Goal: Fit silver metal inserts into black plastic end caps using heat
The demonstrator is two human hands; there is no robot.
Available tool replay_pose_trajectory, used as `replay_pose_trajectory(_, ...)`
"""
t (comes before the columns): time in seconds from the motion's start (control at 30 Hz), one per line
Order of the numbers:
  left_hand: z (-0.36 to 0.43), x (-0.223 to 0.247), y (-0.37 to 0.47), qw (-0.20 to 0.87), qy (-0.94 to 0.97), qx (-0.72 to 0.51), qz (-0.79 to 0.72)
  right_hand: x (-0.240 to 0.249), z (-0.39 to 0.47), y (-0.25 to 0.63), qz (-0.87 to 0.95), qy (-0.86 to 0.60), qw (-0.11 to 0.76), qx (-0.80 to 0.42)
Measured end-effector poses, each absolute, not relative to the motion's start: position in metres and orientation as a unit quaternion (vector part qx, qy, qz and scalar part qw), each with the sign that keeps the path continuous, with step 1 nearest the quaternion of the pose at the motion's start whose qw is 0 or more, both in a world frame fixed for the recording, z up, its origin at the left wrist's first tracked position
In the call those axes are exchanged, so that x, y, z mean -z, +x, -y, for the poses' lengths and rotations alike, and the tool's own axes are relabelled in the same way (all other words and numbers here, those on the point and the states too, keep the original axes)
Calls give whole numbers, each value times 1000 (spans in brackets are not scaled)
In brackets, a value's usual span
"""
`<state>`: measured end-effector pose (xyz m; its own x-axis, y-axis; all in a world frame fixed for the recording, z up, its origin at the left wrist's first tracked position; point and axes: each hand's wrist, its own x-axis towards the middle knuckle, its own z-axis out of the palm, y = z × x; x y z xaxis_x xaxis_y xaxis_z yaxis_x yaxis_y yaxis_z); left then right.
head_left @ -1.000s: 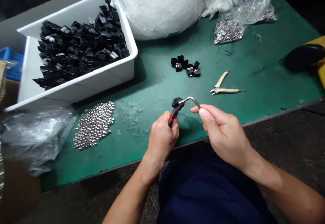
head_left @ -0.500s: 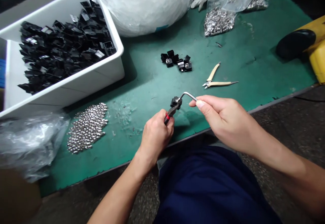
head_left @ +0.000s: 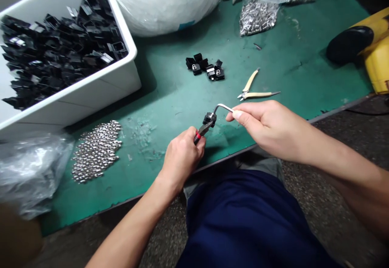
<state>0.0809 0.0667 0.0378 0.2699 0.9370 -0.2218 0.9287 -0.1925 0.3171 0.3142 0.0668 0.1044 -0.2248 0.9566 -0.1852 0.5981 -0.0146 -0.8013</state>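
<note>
My left hand [head_left: 186,148] is closed round the red-and-black handle of a pair of pliers [head_left: 204,129]. A small black plastic part [head_left: 209,118] sits at the jaws, above the green table. Between the thumb and forefinger of my right hand [head_left: 263,124] is a hex key [head_left: 224,106], its bent end pointing down onto the black part. Whether the tip is seated in it is too small to tell. Beyond my hands lies a loose cluster of similar black parts [head_left: 199,66], some with a silver metal piece in them. Cream-handled cutters [head_left: 257,94] rest spread apart, just past my right hand.
A white bin [head_left: 129,55] heaped with black parts stands at the left. Silver metal pieces [head_left: 97,152] lie in a flat patch on the green table [head_left: 170,97], beside a crumpled plastic bag [head_left: 30,166]. A large white bag, bagged metal pieces [head_left: 258,16] and a yellow tool [head_left: 373,53] are farther back.
The whole view has shifted slightly, so the table's contents appear farther left and up. The hex key's bent end stands somewhat more upright over the black part; both hands keep their grips.
</note>
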Motion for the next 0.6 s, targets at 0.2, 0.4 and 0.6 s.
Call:
replay_pose_trajectory(0.2,-67,-36,79,177,796,13,-579,-102,-75,324,666,-581,188,-429)
replay_pose_trajectory(0.4,-68,-33,81,136,822,48,-551,-99,-80,334,657,-572,156,-466)
replay_pose_trajectory(0.6,-70,-35,84,116,838,94,-524,-88,-86,346,649,-564,146,-489)
